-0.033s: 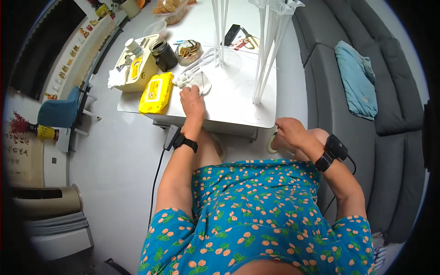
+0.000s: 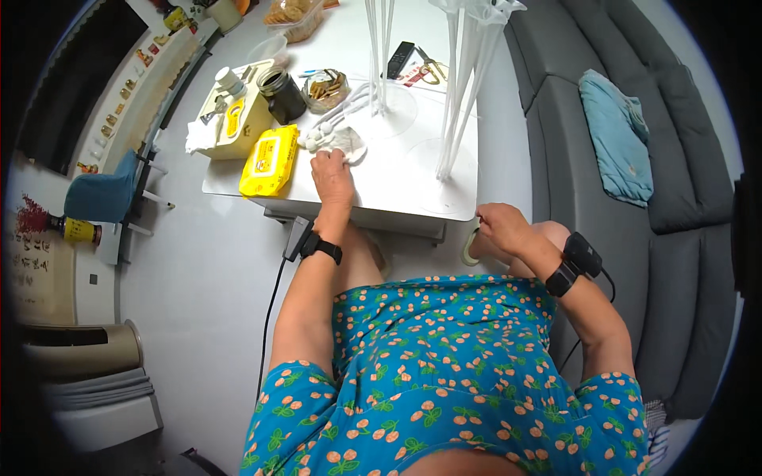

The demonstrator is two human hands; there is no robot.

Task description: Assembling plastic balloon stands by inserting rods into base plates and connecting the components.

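At upper centre, the left hand touches a white cloth on the table, grip unclear; right of centre, the right hand curls beside the table's corner, grip likewise unclear.

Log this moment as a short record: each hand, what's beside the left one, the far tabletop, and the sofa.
left hand: fingers at white cloth; grip unclear
right hand: near table corner; contact unclear
left of left hand: yellow pack
far tabletop: black remote, scissors
sofa: light-blue cloth on it
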